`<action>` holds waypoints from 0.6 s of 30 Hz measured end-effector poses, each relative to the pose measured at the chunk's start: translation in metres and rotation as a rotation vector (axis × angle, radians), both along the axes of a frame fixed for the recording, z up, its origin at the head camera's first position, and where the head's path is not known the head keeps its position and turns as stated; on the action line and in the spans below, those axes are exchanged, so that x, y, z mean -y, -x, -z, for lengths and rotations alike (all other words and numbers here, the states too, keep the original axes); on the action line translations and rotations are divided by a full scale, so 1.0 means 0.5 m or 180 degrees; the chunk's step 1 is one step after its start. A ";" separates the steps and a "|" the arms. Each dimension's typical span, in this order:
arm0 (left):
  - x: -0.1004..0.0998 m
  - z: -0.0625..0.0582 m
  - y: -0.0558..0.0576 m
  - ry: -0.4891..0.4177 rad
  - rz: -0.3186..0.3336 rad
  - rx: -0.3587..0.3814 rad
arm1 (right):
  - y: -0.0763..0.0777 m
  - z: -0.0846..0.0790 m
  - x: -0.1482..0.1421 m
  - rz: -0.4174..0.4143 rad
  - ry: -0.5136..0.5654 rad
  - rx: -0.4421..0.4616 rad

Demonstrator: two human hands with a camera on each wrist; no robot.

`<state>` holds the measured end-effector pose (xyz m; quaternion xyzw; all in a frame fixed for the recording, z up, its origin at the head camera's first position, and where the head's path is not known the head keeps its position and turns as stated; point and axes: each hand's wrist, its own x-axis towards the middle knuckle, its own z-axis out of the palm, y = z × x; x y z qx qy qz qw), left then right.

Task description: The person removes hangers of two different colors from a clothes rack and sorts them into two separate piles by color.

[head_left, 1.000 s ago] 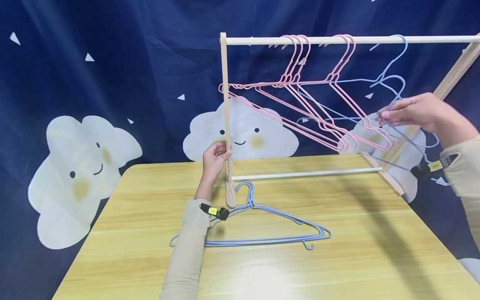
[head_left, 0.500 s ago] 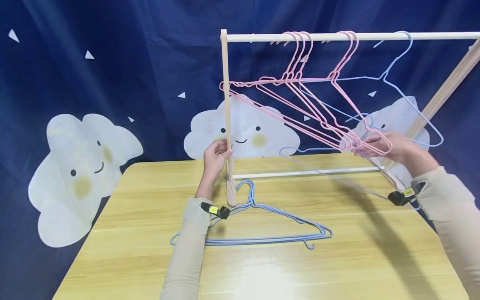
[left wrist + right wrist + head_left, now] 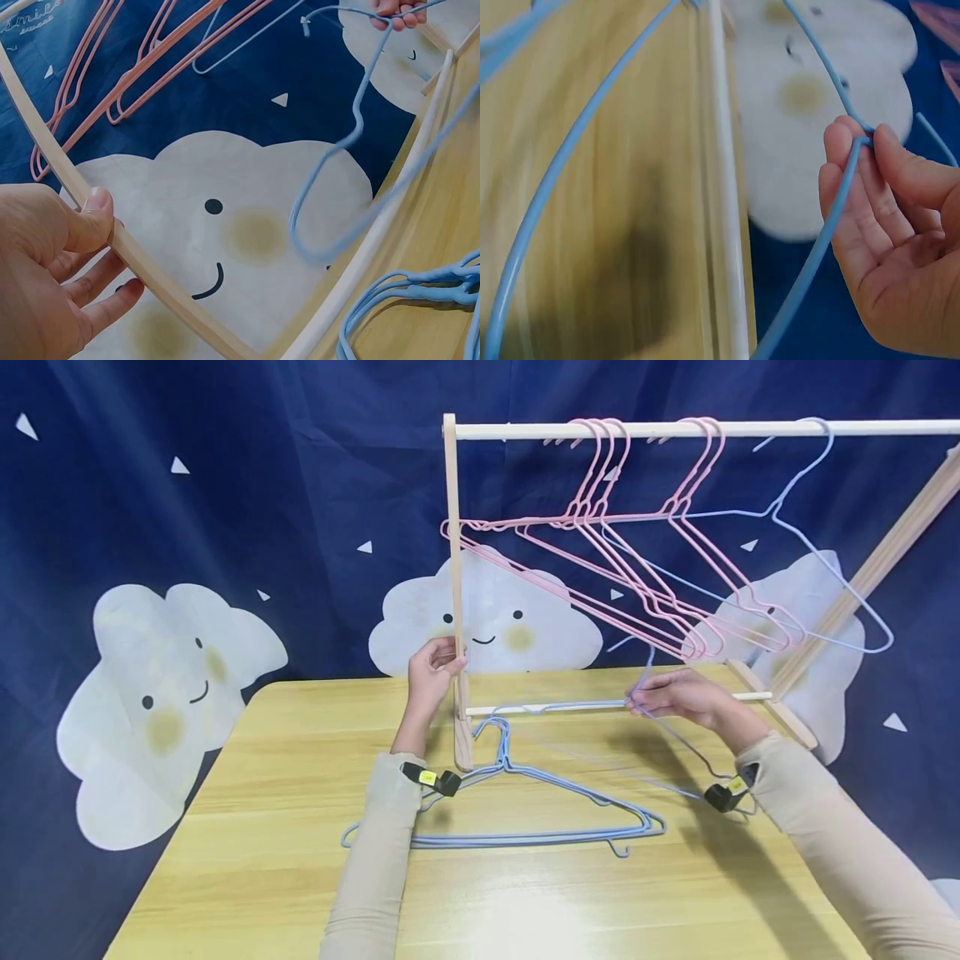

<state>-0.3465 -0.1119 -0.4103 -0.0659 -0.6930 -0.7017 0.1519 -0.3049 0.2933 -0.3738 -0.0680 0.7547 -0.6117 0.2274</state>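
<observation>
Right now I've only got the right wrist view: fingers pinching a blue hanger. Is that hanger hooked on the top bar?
Observer: No. In the head view, the held hanger has its hook well below the top bar.

Operator: Where's the left hand?

Observer: The left hand is holding the rack's left upright.

Operator: What's on the bar, then?

Observer: Five pink hangers and one hanging blue hanger, the blue one nearest the right end.

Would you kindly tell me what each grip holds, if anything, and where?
Right grip: a blue hanger, by its neck. Left grip: the rack, by its upright post.
</observation>
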 end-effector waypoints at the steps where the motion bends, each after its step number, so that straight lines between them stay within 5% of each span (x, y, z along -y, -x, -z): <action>1: -0.001 -0.001 0.000 0.0004 0.0001 -0.0003 | -0.003 0.001 0.018 0.0006 -0.0050 -0.0010; 18: -0.003 -0.007 -0.004 -0.0023 -0.0014 0.0046 | -0.040 0.053 0.277 -0.0512 -0.0082 0.0183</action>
